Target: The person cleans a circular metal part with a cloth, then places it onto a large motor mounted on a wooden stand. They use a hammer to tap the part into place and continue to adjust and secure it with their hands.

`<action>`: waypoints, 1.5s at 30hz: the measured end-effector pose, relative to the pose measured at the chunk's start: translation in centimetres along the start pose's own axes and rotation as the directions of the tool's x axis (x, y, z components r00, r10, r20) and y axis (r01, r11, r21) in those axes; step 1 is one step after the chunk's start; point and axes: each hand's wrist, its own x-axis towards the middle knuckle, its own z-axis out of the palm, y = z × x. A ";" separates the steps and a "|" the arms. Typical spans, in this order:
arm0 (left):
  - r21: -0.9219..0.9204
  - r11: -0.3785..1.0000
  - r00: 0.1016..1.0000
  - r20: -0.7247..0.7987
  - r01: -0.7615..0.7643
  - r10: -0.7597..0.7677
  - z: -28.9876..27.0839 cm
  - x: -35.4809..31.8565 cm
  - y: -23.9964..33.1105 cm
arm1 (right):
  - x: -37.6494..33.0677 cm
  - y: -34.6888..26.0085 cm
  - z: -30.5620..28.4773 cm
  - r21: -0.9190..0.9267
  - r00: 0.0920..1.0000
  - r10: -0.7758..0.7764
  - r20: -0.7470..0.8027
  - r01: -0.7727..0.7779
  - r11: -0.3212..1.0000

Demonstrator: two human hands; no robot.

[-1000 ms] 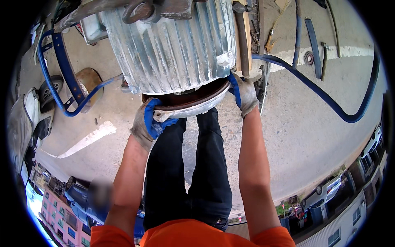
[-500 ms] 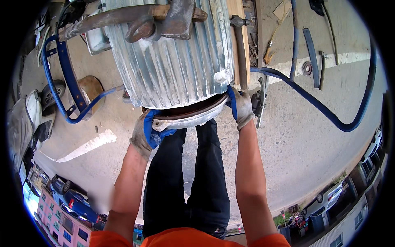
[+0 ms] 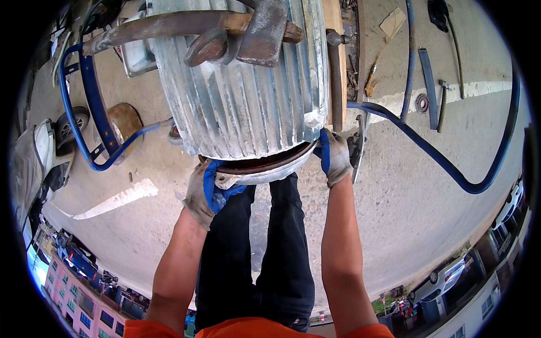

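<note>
A large grey ribbed motor housing (image 3: 242, 107) lies in front of my legs. At its near end is a round metal end cover (image 3: 270, 173), with a dark, rusty gap between the two. My left hand (image 3: 200, 191), in a grey and blue work glove, grips the cover's left edge, its fingertips partly hidden. The cover's right edge is gripped by my gloved right hand (image 3: 336, 158), close to the housing's corner. On top of the housing rests a heavy hammer with a thick wooden handle (image 3: 158, 31) and rusty steel head (image 3: 264, 34), beside a lifting eye (image 3: 205, 48).
A second hammer (image 3: 335, 79) lies on a wooden board right of the housing, near a metal puller-like tool (image 3: 357, 146). Bent blue tube frames (image 3: 439, 149) stand on both sides. A flat bar (image 3: 428, 87), small hammer (image 3: 442, 107) and ring (image 3: 422, 103) lie on the concrete.
The housing, cover and both hands sit slightly lower and further right in the picture, as does much of the surroundings. Both hands keep their grip on the cover.
</note>
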 end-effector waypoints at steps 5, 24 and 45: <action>-0.050 0.996 0.996 -0.040 -0.076 0.074 0.1 -0.1 -0.6 | -0.6 -0.9 0.6 -0.292 0.938 -0.312 -0.148 0.260 0.920; -0.304 0.793 0.847 -0.124 -0.528 0.516 -8.4 7.6 -11.6 | -2.0 -0.2 6.5 0.382 0.819 0.066 -0.571 0.194 0.903; -0.395 0.792 0.873 -0.061 -0.466 0.484 -12.6 13.7 -9.5 | -1.2 2.3 10.0 0.513 0.704 0.108 -0.702 0.394 0.763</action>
